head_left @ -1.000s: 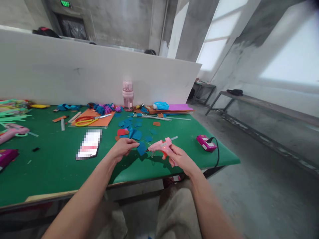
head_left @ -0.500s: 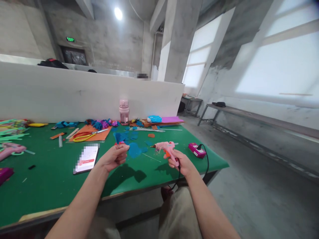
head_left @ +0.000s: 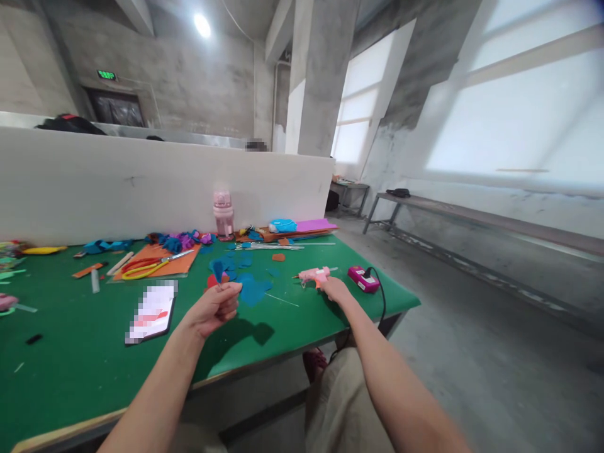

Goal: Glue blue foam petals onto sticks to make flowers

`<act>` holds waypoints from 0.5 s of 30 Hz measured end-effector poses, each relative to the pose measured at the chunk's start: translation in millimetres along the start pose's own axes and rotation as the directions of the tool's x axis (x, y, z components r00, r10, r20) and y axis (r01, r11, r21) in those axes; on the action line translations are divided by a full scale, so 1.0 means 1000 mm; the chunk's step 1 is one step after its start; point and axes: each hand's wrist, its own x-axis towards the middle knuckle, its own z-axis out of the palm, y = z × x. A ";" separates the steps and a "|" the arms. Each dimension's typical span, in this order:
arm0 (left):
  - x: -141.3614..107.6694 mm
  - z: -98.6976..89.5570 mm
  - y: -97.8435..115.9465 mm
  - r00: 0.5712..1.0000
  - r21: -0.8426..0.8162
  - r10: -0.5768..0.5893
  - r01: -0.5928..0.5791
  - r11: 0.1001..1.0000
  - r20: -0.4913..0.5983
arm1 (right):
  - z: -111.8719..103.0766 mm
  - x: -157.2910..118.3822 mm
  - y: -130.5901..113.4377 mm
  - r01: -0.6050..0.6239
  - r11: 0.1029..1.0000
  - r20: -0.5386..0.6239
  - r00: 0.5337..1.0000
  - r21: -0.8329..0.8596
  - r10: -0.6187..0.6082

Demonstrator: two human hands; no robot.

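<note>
Head view: L hand [head_left: 216, 311] is clamped on a dark-blue pc [head_left: 218, 269], fingers together, and this pc stands up above the fist. R hand [head_left: 337, 291] is closed around the handle of a pink glue gun [head_left: 315, 277], w/ its nozzle pointing left; whether the gun touches the green table [head_left: 302, 327], I cannot tell. Gun is at the right part of the table, well apart from L hand.

Btw. the two hands is a wide blue pc [head_left: 255, 289], just beside L thumb; cannot tell if it is touched. Near it, a thin whitish strand [head_left: 283, 299] lies on the table. More blue pcs [head_left: 246, 261] are scattered farther away, and a red pc [head_left: 212, 281] shows just behind L hand.

Right of the gun: magenta box [head_left: 362, 279] w/ black cord [head_left: 383, 302]. Left of L hand: phone [head_left: 153, 311]; farther, scissors [head_left: 163, 261] on an orange sheet [head_left: 182, 269]. At far edge, a pink bottle [head_left: 223, 215] stands upright.
</note>
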 end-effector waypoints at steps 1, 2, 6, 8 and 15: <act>0.000 0.000 0.000 1.000 0.006 -0.003 0.003 1.000 0.002 | -0.001 -0.002 0.000 -0.013 0.998 -0.006 1.000 -0.053 0.013; 0.001 0.000 0.000 1.000 0.008 -0.003 0.003 1.000 0.006 | -0.003 -0.005 -0.001 -0.033 0.995 -0.012 0.999 -0.098 0.032; -0.002 0.001 0.003 0.999 0.011 0.009 -0.010 1.000 0.039 | -0.011 -0.023 -0.017 -0.114 0.964 -0.093 0.991 -0.239 0.095; -0.003 0.001 0.004 0.999 0.032 0.004 -0.006 0.999 0.046 | -0.012 -0.032 -0.036 -0.098 0.962 -0.168 0.984 -0.255 0.056; -0.006 0.001 0.002 0.999 0.141 -0.029 0.023 0.990 0.038 | 0.034 -0.055 -0.114 -0.109 0.672 0.439 0.830 0.733 -0.344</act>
